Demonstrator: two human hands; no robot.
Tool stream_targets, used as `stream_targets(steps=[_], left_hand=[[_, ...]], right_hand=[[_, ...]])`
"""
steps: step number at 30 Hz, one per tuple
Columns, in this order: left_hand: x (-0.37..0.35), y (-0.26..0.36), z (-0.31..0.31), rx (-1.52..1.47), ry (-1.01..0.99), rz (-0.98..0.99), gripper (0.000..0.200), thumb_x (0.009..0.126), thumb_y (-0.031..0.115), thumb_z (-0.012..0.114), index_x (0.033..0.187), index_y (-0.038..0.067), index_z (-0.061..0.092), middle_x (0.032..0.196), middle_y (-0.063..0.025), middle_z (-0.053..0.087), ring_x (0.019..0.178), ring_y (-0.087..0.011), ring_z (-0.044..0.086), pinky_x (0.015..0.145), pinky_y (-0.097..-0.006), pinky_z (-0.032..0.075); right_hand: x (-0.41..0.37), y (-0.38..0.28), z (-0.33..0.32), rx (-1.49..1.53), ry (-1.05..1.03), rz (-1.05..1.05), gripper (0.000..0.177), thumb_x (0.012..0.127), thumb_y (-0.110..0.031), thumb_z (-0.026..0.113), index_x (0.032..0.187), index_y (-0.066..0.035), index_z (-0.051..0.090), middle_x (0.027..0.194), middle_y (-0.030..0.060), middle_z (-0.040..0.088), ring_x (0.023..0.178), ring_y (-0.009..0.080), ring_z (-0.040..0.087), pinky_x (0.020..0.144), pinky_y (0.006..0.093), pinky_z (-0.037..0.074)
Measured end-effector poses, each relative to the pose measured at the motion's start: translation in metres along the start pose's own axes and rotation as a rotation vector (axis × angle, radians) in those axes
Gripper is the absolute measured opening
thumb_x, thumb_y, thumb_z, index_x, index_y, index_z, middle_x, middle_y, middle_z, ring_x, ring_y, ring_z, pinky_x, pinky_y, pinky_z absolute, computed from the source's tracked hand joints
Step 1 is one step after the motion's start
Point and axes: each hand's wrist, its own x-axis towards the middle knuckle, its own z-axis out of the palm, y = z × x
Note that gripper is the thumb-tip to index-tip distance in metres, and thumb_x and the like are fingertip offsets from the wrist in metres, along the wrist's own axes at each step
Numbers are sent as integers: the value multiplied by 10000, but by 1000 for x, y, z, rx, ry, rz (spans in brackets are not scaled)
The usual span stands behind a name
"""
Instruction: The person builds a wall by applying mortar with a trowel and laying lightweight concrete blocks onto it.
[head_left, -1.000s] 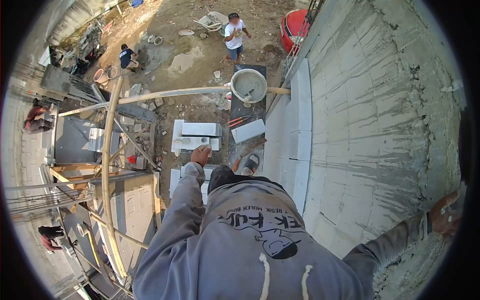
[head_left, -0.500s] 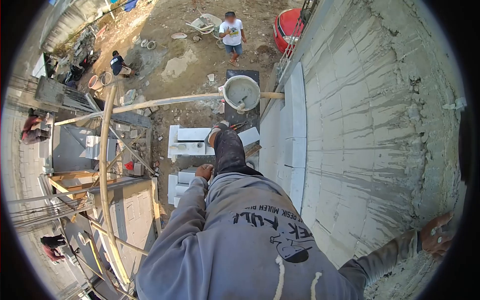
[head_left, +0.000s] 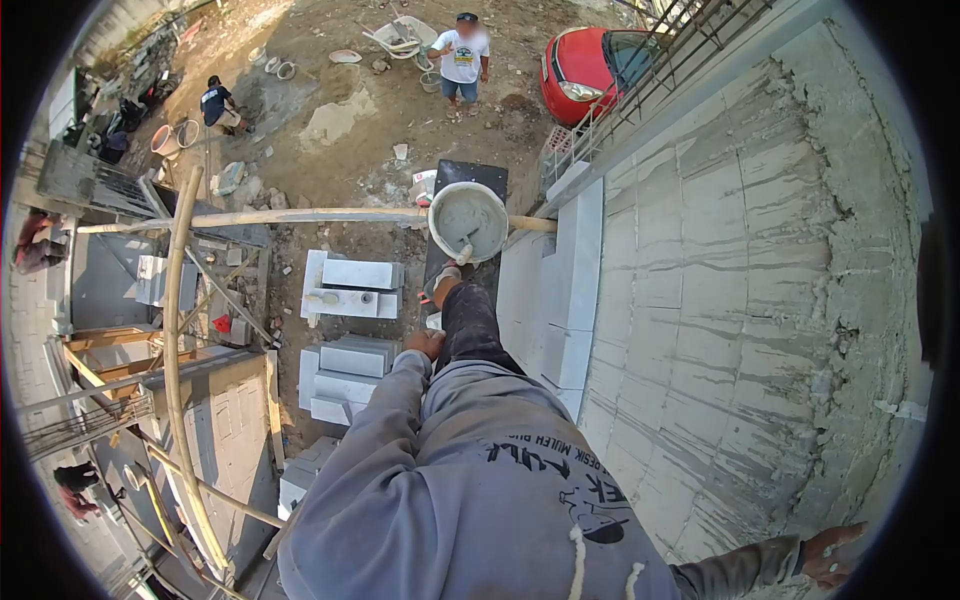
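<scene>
My left hand (head_left: 425, 343) is beside my dark-trousered leg (head_left: 470, 325); its fingers look bent, and whether anything is in them is unclear. Out at the lower right, my right hand (head_left: 835, 553) has its fingers apart against the rough grey wall (head_left: 740, 300), holding nothing. Ahead of my foot a round bucket (head_left: 433, 222) of grey mortar with a trowel (head_left: 466, 250) in it rests on a black board (head_left: 470, 175). Pale blocks (head_left: 355, 355) are stacked left of my left hand.
More pale blocks (head_left: 360, 274) lie further forward. A bamboo pole (head_left: 320, 215) crosses ahead; another (head_left: 178, 290) runs along the left. A person in a white shirt (head_left: 462, 60) stands near a red car (head_left: 580, 70). Other people are at the left. White blocks (head_left: 575, 270) line the wall.
The view has shifted, showing more of the red car and the block stacks. My right hand is lower in view, its fingers pointing outward. The person in white has lowered the raised hand slightly.
</scene>
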Motion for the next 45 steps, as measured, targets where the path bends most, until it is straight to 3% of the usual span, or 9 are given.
stream_targets(steps=[7, 10, 13, 23, 27, 33, 36, 39, 45], left_hand=[[93, 38, -61, 102, -42, -66, 433, 885, 389, 444, 1089, 77, 666, 1123, -219, 621, 1091, -394, 562, 939, -432, 429], [112, 61, -95, -12, -31, -121, 443, 873, 420, 456, 1089, 96, 668, 1102, -204, 635, 1082, -381, 571, 933, -427, 437], [143, 94, -131, 89, 143, -24, 393, 880, 341, 531, 1027, 5, 673, 932, -162, 698, 863, -252, 673, 767, -353, 502], [253, 232, -156, -162, 19, 38, 451, 870, 396, 525, 1051, 9, 667, 899, -150, 693, 863, -261, 663, 779, -366, 490], [288, 341, -130, 34, -25, 298, 432, 885, 385, 528, 1067, 17, 663, 896, -130, 686, 870, -242, 649, 814, -355, 478], [300, 611, -138, -328, -154, 807, 449, 936, 366, 521, 1220, 23, 582, 1201, -132, 598, 1113, -230, 557, 986, -331, 388], [300, 699, -149, -432, -304, 1028, 485, 965, 433, 463, 1226, 46, 592, 1205, -110, 597, 1159, -207, 519, 1019, -312, 359], [300, 750, -154, -395, -418, 1041, 619, 939, 523, 433, 1248, 3, 564, 1259, -190, 574, 1197, -317, 516, 1019, -357, 367], [270, 766, -125, -302, -411, 912, 753, 920, 637, 343, 1254, -4, 557, 1277, -213, 554, 1228, -343, 483, 1046, -368, 343]], right_hand=[[34, -107, 99, 96, -98, -30, 733, 761, -694, 601, 1272, -169, 580, 1279, 107, 549, 1247, 305, 408, 1054, 533, 228], [53, -166, 171, 32, -52, -369, 574, 819, -554, 653, 1214, -142, 595, 1226, 82, 577, 1147, 315, 503, 994, 502, 354], [49, -224, 211, 95, -138, -322, 574, 838, -541, 637, 1283, -188, 553, 1345, 72, 501, 1268, 299, 410, 1025, 515, 323], [44, -284, 232, -100, -383, -201, 641, 881, -639, 465, 1407, -275, 433, 1477, 9, 372, 1387, 330, 253, 1092, 598, 117], [41, -282, 235, -181, -402, -208, 638, 904, -620, 436, 1432, -265, 393, 1500, 23, 334, 1400, 327, 227, 1101, 582, 105], [41, -279, 238, -253, -406, -263, 652, 912, -600, 432, 1442, -223, 379, 1500, 51, 327, 1398, 339, 221, 1107, 565, 121], [43, -288, 235, -265, -430, -247, 652, 913, -594, 430, 1437, -210, 386, 1496, 73, 329, 1391, 359, 227, 1098, 577, 143], [44, -289, 235, -285, -440, -248, 652, 911, -589, 434, 1427, -193, 401, 1488, 92, 339, 1379, 374, 242, 1088, 587, 162], [44, -292, 236, -316, -444, -234, 703, 906, -642, 377, 1450, -197, 360, 1512, 90, 298, 1392, 363, 225, 1109, 567, 124]])
